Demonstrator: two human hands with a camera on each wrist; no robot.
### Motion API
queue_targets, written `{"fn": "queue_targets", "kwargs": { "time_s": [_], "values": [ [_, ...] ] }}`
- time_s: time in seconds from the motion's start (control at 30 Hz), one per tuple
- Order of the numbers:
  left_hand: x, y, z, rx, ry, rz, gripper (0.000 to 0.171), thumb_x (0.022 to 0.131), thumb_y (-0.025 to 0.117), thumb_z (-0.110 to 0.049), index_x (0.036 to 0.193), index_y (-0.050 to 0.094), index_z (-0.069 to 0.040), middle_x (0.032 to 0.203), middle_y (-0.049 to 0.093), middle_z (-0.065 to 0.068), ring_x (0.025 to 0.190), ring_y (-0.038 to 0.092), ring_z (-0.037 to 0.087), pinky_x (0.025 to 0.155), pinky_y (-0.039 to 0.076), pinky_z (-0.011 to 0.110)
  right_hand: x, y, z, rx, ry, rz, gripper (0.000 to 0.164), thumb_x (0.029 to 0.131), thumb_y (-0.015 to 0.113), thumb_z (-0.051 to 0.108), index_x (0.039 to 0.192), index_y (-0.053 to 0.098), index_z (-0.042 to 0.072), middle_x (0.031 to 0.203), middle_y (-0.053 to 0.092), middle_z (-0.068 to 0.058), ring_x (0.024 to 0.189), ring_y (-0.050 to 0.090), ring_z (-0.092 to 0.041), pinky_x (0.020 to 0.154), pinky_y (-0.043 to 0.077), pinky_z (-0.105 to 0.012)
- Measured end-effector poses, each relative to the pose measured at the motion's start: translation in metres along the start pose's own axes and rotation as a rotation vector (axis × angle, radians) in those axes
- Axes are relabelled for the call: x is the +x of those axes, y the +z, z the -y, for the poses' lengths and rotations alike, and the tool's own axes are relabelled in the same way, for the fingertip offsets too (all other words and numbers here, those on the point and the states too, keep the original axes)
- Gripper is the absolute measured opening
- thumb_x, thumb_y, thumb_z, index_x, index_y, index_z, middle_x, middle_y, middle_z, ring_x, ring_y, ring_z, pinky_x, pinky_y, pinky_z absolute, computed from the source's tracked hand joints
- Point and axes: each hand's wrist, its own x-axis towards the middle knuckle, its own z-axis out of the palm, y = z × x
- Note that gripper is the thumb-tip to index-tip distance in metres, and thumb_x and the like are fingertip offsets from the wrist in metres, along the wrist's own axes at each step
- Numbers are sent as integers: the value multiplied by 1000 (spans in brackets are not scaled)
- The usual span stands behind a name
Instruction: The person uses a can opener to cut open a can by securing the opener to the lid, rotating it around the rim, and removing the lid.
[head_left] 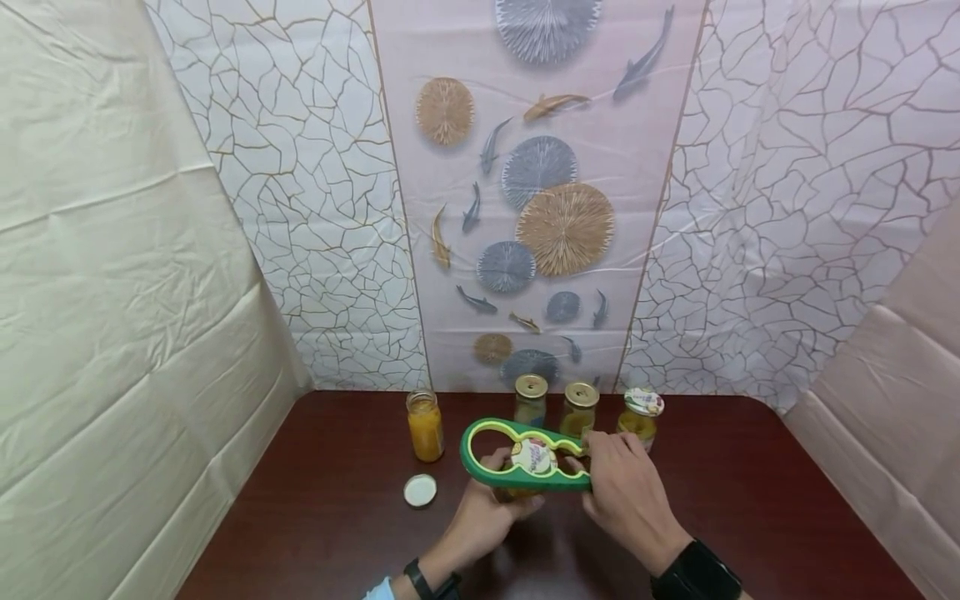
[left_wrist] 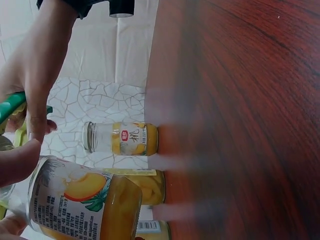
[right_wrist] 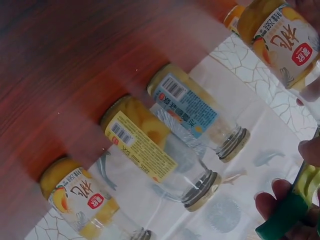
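A black wristband with a flat, glossy face (head_left: 697, 575) lies nearest the camera, on the wrist of the right hand (head_left: 630, 492). The right hand's fingers are curled round the handle end of a green plastic jar opener with a lime-yellow, scalloped inner edge (head_left: 534, 481), a long loop rounded at its far end. The left hand (head_left: 480, 517) grips a clear glass jar with a peach-printed paper label and amber contents (left_wrist: 82, 197), its fingers wrapped round the smooth body beneath the opener. This held jar is raised above the dark red-brown, wood-grained desk (head_left: 337, 517). Its round, printed white lid (head_left: 534, 457) sits inside the opener's middle opening, between the two hands; how tightly the edge bears on it cannot be told.

To the left of the held jar stands a lidless glass jar of orange contents (head_left: 426, 429), and also left, nearer the person, lies a flat white disc-shaped lid (head_left: 420, 491). Beyond the held jar stand a blue-labelled glass jar with a gold metal lid (head_left: 531, 400) and a yellow-labelled, gold-lidded glass jar (head_left: 580, 408). Beyond it to the right is a peach-labelled glass jar with a patterned white lid (head_left: 642, 412).
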Motion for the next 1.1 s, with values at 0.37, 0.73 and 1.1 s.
{"fn": "queue_targets", "kwargs": {
  "time_s": [0.37, 0.73, 1.1],
  "values": [
    [-2, -7, 6, 25, 4, 63, 64, 85, 86, -29, 142, 57, -26, 131, 55, 7, 122, 56, 25, 100, 49, 51, -7, -1, 0, 26, 80, 136, 47, 61, 75, 5, 105, 60, 4, 87, 57, -5, 76, 53, -21, 70, 40, -38],
    [-9, -23, 7, -124, 51, 366, 61, 90, 81, -20, 145, 55, -23, 137, 58, 8, 120, 59, 21, 95, 52, 33, -9, -9, -9, 114, -48, 145, 35, 72, 79, 8, 97, 57, 18, 81, 51, 10, 70, 38, -8, 66, 34, -31],
    [-18, -36, -3, -221, 71, 523, 62, 93, 78, -16, 148, 50, -13, 142, 58, 5, 126, 56, 19, 102, 49, 30, -5, -7, -11, 200, -183, 82, 8, 85, 59, 16, 91, 56, 21, 78, 48, 13, 67, 33, -5, 63, 30, -27]
  ]
}}
